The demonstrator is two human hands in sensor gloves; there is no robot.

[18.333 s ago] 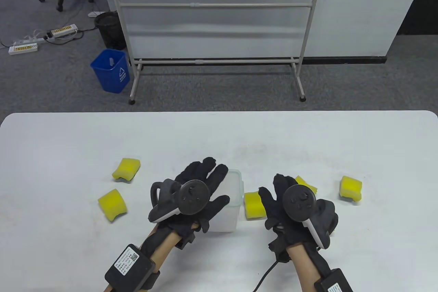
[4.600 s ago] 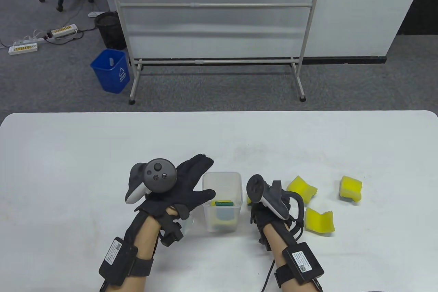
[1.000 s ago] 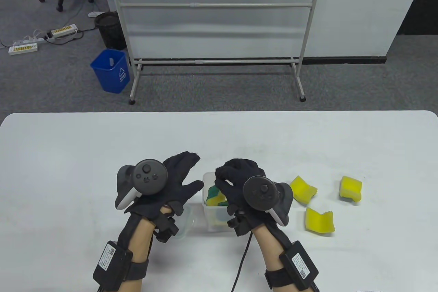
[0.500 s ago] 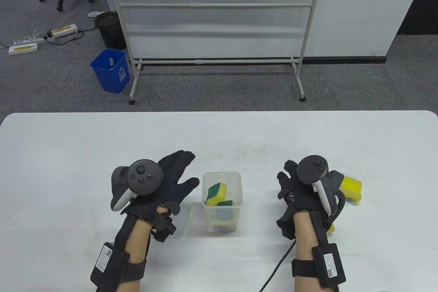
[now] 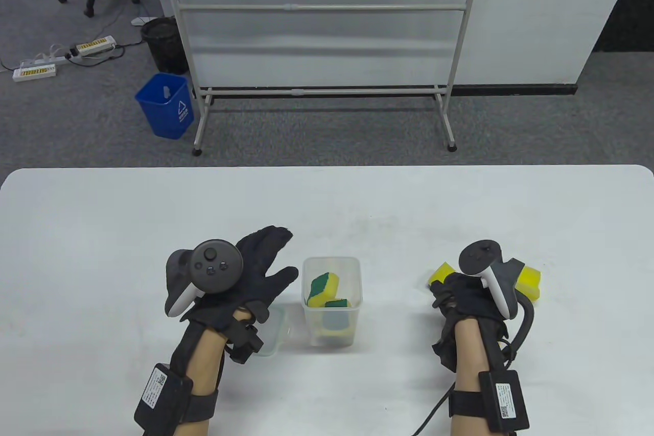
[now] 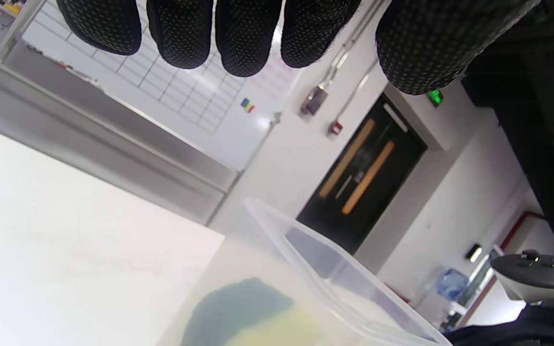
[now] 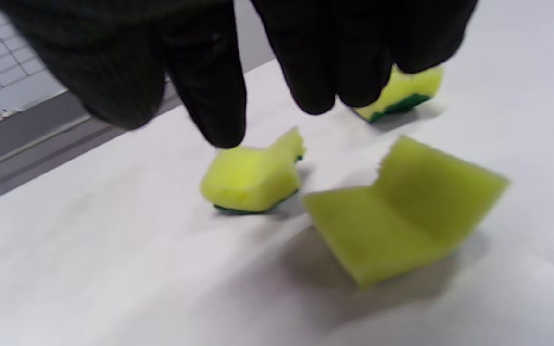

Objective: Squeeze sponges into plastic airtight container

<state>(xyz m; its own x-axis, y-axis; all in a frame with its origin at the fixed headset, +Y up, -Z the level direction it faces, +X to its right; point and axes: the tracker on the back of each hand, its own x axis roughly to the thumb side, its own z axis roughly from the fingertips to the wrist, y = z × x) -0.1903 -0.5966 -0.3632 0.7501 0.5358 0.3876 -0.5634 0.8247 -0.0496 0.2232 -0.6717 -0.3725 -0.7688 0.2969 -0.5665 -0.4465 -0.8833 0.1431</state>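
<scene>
The clear plastic container (image 5: 354,272) stands open mid-table with two yellow-green sponges (image 5: 323,288) tilted in its top and more below. My left hand (image 5: 265,257) is open and flat just left of the container, touching nothing; in the left wrist view its fingertips (image 6: 243,43) hang above the container wall (image 6: 277,269). My right hand (image 5: 449,293) is open over the loose sponges on the right. In the right wrist view its fingers (image 7: 209,110) hover just above a small sponge (image 7: 250,180), beside a bent sponge (image 7: 402,211), holding nothing.
The container's clear lid (image 5: 274,326) lies under my left wrist. A third loose sponge (image 5: 530,280) lies right of my right hand; it also shows in the right wrist view (image 7: 402,91). White table (image 5: 102,252) on all sides.
My right hand let a sponge go into the container, then moved right and down over the loose sponges. My left hand has barely moved.
</scene>
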